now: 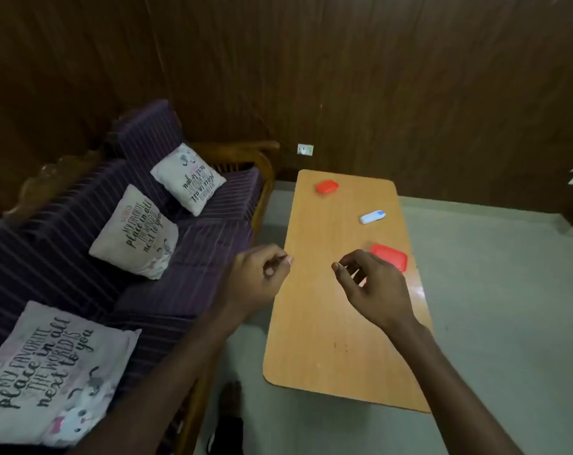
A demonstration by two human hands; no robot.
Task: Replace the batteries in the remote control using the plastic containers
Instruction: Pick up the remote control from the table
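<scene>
A white remote control [372, 217] with a blue end lies on the wooden table [327, 323], toward the far right. A small red-lidded plastic container [327, 186] sits near the table's far end. A larger red-lidded container [390, 257] stands at the right edge, partly hidden behind my right hand [370, 287]. My right hand hovers above the table with curled fingers and holds nothing. My left hand [257, 277] hangs at the table's left edge, fingers loosely curled, with nothing in it.
A purple striped sofa [81, 251] with a wooden frame runs along the table's left side and carries three printed cushions [134, 233]. Dark wood panelling forms the back wall. Grey floor lies right of the table. A foot [231, 399] shows below near the sofa.
</scene>
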